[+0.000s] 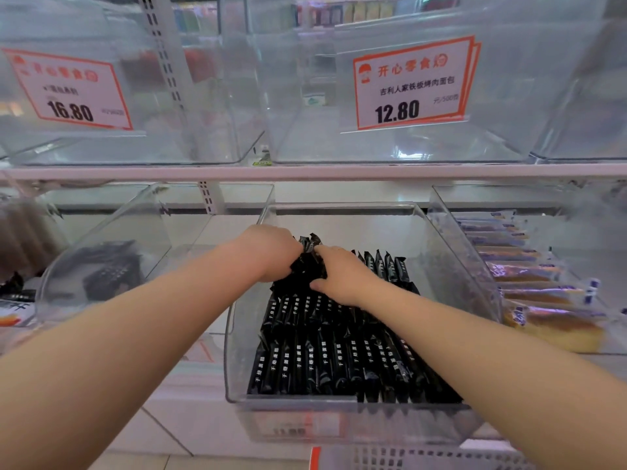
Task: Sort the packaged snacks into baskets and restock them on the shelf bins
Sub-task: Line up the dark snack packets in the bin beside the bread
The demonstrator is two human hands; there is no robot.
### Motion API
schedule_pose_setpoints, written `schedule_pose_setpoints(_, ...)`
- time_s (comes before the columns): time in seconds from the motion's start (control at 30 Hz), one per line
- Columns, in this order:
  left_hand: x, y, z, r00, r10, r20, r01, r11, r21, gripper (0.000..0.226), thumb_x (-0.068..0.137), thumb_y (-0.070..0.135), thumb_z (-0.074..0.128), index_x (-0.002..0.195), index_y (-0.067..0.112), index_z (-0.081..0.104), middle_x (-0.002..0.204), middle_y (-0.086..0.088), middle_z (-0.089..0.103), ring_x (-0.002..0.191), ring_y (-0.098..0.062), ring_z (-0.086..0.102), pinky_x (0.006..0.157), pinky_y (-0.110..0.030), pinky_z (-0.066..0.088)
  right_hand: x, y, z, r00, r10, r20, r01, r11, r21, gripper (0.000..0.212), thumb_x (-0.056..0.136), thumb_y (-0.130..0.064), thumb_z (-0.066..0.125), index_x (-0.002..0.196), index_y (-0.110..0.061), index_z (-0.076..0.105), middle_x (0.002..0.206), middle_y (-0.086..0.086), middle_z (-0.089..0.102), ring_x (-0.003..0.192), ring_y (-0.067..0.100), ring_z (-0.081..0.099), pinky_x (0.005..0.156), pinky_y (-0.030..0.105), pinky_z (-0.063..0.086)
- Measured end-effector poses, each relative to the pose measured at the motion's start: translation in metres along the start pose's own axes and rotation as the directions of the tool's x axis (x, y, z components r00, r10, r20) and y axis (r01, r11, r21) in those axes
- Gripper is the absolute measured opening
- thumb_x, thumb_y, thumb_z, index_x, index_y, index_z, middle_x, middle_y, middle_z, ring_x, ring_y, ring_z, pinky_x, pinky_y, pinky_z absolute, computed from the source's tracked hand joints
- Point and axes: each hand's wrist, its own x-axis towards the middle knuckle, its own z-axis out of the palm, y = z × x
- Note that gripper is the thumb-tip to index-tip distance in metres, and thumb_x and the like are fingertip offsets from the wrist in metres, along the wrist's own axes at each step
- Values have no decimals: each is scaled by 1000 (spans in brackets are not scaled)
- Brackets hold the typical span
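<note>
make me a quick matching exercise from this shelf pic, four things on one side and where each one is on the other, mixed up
Things:
1. orange-bordered 12.80 price card
2. orange-bordered 16.80 price card
3. black packaged snack bars with white lettering
4. purple-and-white wrapped cake slices

Places:
A. clear plastic bin, lower shelf right
B. upper shelf bin front, left
C. clear plastic bin, lower shelf centre, under both hands
D. upper shelf bin front, right

Pairs: 1-D, 2-B, 3-C, 4-A
</note>
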Motion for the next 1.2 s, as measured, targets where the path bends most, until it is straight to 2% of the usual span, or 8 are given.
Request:
schedule_pose_setpoints(0.23,-59,23,-15,948,190,-256,-195,981,7,26,95,29,37,111,18,54,105,0,55,94,-21,58,62,-30,39,-77,-12,-47,981,-176,81,188,967,-171,43,91,-29,55,129,-10,47,127,8,55,116,22,50,98,34,40)
schedule_pose_setpoints(0.37,-113,53,-31,683,228,-694,-399,912,-94,27,86,26,38,79,13,61,75,-1,58,57,-22,58,43,-25,33,-162,-8,-66,960,-259,-109,248,963,-107,12,90,-32,55,85,-22,59,78,-4,61,73,11,52,70,28,42)
schedule_pose_setpoints(0.47,-144,93,-30,606,348,-715,-538,842,-46,30,80,29,37,67,16,60,61,2,57,45,-21,55,35,-23,35,-235,12,-68,976,-187,-109,194,980,51,13,87,-29,60,75,-23,61,63,-6,61,60,8,52,59,22,39)
schedule_pose_setpoints(0.53,-154,127,-22,594,437,-675,-594,805,-2,28,79,30,38,65,17,59,60,2,57,45,-20,55,35,-22,35,-268,39,-59,991,-107,-83,112,991,67,13,87,-30,61,74,-27,59,58,-9,57,56,5,51,58,22,39)
schedule_pose_setpoints(0.77,-123,275,52,872,465,-151,-488,853,-188,31,94,28,38,113,10,54,115,-15,60,104,-35,59,77,-39,47,-322,153,16,946,217,240,-174,967,-188,21,93,-30,52,97,-14,65,95,3,69,89,19,62,70,25,38)
schedule_pose_setpoints(0.93,-97,360,103,891,453,41,-409,837,-363,28,94,20,39,112,8,56,114,-14,60,100,-32,59,73,-38,47,-360,229,62,798,321,510,-231,944,-234,25,94,-28,51,108,-10,61,109,8,65,99,22,59,76,25,39)
schedule_pose_setpoints(1.07,-86,409,136,831,521,193,-403,805,-436,25,96,15,36,108,5,55,106,-14,58,90,-31,57,64,-36,42,-384,280,101,705,461,538,-384,887,-257,26,96,-30,47,108,-10,59,108,8,63,98,24,58,85,34,46)
schedule_pose_setpoints(1.2,-74,441,166,818,507,272,-344,810,-475,30,95,14,36,120,7,50,124,-13,49,100,-28,54,71,-34,43,-384,311,148,661,525,536,-468,847,-252,21,96,-27,46,100,-8,57,101,9,63,87,22,56,75,32,44)
